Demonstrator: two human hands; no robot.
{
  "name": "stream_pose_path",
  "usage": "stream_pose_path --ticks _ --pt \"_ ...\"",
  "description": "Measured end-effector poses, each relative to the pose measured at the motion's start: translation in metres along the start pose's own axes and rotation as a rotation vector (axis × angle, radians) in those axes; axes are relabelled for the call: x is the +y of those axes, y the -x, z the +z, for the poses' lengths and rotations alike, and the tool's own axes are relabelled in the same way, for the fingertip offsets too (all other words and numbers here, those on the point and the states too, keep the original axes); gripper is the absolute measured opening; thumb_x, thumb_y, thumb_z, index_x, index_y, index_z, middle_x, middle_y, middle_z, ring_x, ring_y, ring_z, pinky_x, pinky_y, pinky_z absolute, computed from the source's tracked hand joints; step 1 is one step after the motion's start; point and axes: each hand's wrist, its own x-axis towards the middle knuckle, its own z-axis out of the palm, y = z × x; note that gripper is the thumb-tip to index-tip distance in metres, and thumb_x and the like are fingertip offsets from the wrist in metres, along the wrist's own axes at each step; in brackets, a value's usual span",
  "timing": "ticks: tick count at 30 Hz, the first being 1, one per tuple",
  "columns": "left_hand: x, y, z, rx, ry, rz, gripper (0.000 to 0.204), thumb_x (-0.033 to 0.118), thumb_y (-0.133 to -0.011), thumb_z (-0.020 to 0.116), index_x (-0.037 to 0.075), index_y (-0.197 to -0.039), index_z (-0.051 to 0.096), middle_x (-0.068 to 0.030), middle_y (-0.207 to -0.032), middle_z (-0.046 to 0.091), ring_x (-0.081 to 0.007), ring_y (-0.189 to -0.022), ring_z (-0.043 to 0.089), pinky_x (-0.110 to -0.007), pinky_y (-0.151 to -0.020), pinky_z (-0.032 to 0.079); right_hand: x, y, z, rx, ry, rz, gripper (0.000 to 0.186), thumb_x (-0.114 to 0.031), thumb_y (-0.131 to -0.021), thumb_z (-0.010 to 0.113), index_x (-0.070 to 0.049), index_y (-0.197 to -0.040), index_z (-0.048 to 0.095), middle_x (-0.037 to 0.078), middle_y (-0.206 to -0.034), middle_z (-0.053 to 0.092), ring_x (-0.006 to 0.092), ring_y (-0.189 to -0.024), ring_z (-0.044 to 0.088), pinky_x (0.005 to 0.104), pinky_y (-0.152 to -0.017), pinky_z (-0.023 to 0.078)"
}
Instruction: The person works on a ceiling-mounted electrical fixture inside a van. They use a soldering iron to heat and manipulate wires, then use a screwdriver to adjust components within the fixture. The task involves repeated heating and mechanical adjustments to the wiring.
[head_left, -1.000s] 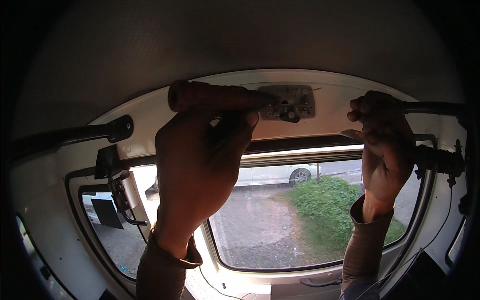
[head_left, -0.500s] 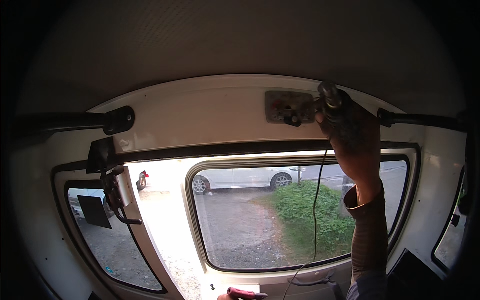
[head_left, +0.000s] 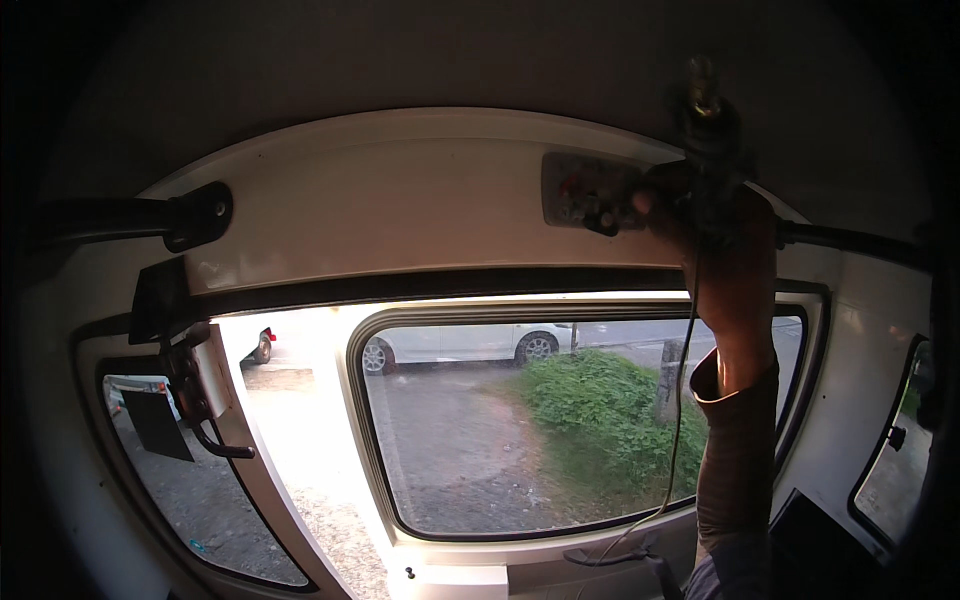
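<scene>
Right hand (head_left: pixel 743 238) closed round bulb holder (head_left: pixel 712 130) beside fixture (head_left: pixel 577 188), bulb (head_left: pixel 703 90) upward, presumably to avoid knocks; left hand out of view.

head: worn, left fisheye | facing window (head_left: pixel 470 440), ceiling (head_left: pixel 400 60) above | right grip (head_left: pixel 742 262) at close range

1. Daylight's blasting through the tall, white-glaring door gap (head_left: pixel 310 420), burnt out almost completely!
2. Overhead, the broad, dark ceiling (head_left: pixel 400 60) sinks into gloom.
3. Here's the bare right hand (head_left: pixel 722 225), shadowed and smeared, a faint glint on its dark, brass-coloured-tipped tool (head_left: pixel 710 125).
4. Fisheye edges bow, and black vignetting swallows the corners.
</scene>
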Motion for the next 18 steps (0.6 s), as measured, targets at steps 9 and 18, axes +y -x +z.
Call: stream_pose_path --ticks 9,18 --pt "-0.035 -0.022 0.002 -0.029 -0.074 -0.118 0.039 0.028 -0.096 0.067 0.000 -0.123 0.065 -0.0203 -0.110 0.073 -0.0333 -0.103 0.070 -0.042 -0.092 0.055 0.000 -0.009 -0.014 -0.066 0.153 0.047 0.025 -0.021 -0.087 0.082 -0.006 -0.107 0.075 0.008 -0.093 0.076 0.0172 -0.082 0.070 0.0325 -0.076 0.052" --pt "-0.038 -0.041 -0.007 -0.049 -0.111 -0.164 0.038 0.027 -0.093 0.071 0.000 -0.120 0.067 -0.0203 -0.109 0.073 -0.0328 -0.104 0.070 -0.042 -0.091 0.056 0.016 -0.014 -0.021 -0.118 0.226 -0.137 0.027 -0.018 -0.089 0.083 -0.003 -0.109 0.073 0.006 -0.099 0.075 0.0124 -0.089 0.068 0.0301 -0.080 0.053"
